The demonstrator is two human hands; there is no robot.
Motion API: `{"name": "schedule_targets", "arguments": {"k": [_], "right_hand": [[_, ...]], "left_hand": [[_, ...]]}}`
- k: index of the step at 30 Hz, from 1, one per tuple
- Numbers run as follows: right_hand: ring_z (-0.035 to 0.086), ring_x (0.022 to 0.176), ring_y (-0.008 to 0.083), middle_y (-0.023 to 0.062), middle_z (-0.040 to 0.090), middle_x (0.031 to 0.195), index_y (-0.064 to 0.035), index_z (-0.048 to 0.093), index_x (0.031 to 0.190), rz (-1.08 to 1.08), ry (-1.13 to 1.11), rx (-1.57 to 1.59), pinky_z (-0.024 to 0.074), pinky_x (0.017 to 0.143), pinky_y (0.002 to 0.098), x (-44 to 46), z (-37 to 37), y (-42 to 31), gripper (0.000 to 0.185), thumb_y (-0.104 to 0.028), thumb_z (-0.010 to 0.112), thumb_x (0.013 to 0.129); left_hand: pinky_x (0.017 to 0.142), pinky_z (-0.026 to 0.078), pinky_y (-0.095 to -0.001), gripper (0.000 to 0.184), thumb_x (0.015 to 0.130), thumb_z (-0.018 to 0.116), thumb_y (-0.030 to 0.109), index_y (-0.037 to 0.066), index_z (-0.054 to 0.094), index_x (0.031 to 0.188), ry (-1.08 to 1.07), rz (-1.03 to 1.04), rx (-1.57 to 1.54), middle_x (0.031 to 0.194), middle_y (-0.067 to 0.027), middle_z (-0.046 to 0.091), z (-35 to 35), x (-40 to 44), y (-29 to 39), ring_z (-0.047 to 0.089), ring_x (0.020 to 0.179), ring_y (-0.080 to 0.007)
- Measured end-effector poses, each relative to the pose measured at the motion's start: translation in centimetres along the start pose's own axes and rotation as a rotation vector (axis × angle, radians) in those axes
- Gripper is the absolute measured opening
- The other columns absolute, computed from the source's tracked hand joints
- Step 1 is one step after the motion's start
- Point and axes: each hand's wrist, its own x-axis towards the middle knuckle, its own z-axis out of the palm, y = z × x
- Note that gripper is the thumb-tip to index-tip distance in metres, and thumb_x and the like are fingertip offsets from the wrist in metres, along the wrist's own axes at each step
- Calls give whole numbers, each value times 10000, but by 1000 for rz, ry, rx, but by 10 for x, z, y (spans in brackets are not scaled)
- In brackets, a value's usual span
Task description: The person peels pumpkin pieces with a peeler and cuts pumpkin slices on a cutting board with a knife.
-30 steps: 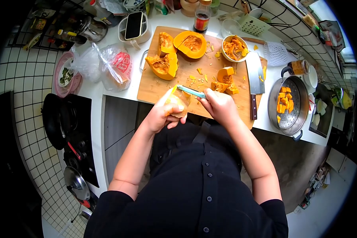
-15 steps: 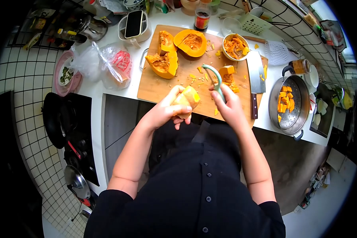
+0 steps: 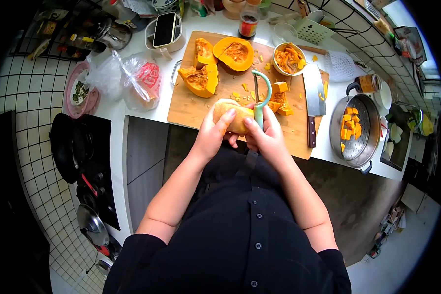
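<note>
A pumpkin chunk (image 3: 234, 116) with pale skin and a yellow peeled patch sits in my left hand (image 3: 212, 131), fingers wrapped round it. My right hand (image 3: 268, 133) grips the handle of a light green peeler (image 3: 264, 94), its blade pointing up and away from me. The right thumb also presses on the chunk's right end. Both hands are over the near edge of the wooden cutting board (image 3: 181, 111). On the board lie larger pumpkin pieces (image 3: 199, 81), a pumpkin half (image 3: 234, 53), a smaller cut piece (image 3: 281, 100) and scattered peel bits.
A cleaver (image 3: 313, 98) lies on the board's right side, below a bowl of pumpkin scraps (image 3: 289, 59). Farther right, a steamer pot (image 3: 338, 130) holds pumpkin cubes. Plastic bags (image 3: 142, 81) stand left of the board; a phone (image 3: 165, 29) rests on a container behind.
My hands have come together. The peeler moved left beside the pumpkin chunk, which has been turned in my left hand, and my right thumb now touches it.
</note>
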Motion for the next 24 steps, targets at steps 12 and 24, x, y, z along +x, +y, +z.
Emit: {"name": "schedule_targets", "arguments": {"k": [12,24], "right_hand": [[598,600,301,150,581,686,-21,567,1003,-520,42,-951,464,551,349,-20,-12,-8,157,-137,582,900],[605,601,314,147,588,664,-48,571,953,-598,102,-1197,478,526,388,-18,-10,-11,158,-177,620,875]], "left_hand": [[382,370,-181,265,929,487,301,40,528,956,69,16,141,710,-58,592,-13,1,22,477,447,-77],[497,356,-160,267,924,512,313,74,527,1043,100,113,50,821,3,591,-9,-3,12,505,620,-27]]}}
